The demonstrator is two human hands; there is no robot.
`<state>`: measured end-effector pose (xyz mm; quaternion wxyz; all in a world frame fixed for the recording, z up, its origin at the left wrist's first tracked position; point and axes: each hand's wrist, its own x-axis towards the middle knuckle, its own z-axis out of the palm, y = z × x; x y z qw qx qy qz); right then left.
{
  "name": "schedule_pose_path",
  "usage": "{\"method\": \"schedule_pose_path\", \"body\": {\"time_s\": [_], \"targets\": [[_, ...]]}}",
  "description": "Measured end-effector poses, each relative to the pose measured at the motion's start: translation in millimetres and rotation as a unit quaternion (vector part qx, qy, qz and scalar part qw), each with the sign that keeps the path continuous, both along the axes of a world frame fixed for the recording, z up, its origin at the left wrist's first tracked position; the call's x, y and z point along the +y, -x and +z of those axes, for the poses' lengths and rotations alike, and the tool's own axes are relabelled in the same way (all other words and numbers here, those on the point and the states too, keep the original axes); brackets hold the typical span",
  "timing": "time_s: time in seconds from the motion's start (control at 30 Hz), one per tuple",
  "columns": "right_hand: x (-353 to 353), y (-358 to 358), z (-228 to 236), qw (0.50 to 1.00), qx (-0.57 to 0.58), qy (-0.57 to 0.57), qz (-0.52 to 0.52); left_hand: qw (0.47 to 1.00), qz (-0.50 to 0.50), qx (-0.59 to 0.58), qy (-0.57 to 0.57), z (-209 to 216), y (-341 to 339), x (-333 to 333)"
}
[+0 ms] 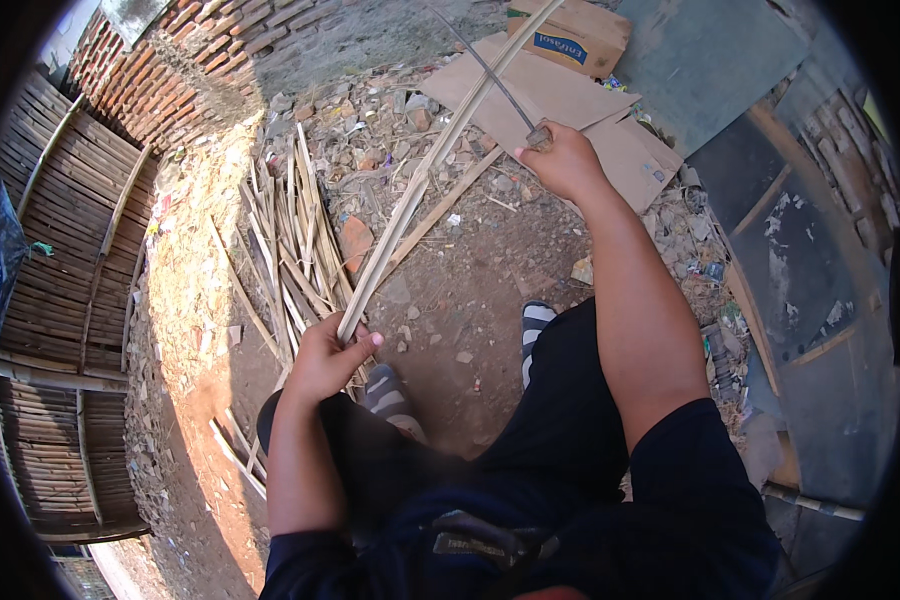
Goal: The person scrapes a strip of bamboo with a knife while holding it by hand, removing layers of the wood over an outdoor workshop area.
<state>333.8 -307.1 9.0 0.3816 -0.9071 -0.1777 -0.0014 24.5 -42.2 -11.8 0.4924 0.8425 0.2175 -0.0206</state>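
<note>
Slanting forward-right from left grip (pixel 327 358): long pale strip (pixel 407 203).

This is an outdoor yard, rough and unpaved. Bare dirt (pixel 470 270) makes the floor, scattered with stones, broken brick and bits of litter. A worn brick wall (pixel 185 60) stands along the far side, and slatted bamboo panels (pixel 60 220) line the left. Daylight falls in a bright strip (pixel 192 270) on the ground, the rest in shade. Sticks (pixel 300 230) lie heaped on the earth; flattened cardboard (pixel 620 150), a box (pixel 580 38) and large, scuffed dark boards (pixel 785 260) sit to the right.
</note>
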Motion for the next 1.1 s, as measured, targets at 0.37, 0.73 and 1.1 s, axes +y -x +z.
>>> {"method": "schedule_pose_path", "body": {"time_s": [0.37,0.73,1.1], "targets": [[42,67,13,0.918,-0.043,0.147,0.365,0.999,-0.014,-0.036,0.033,-8,-1,2],[15,29,8,0.991,-0.056,-0.074,0.101,0.998,0.008,-0.044,0.037,35,64,11],[63,95,2,0.906,-0.032,0.085,0.414,0.993,0.113,0.024,-0.032,23,235,-14]]}}
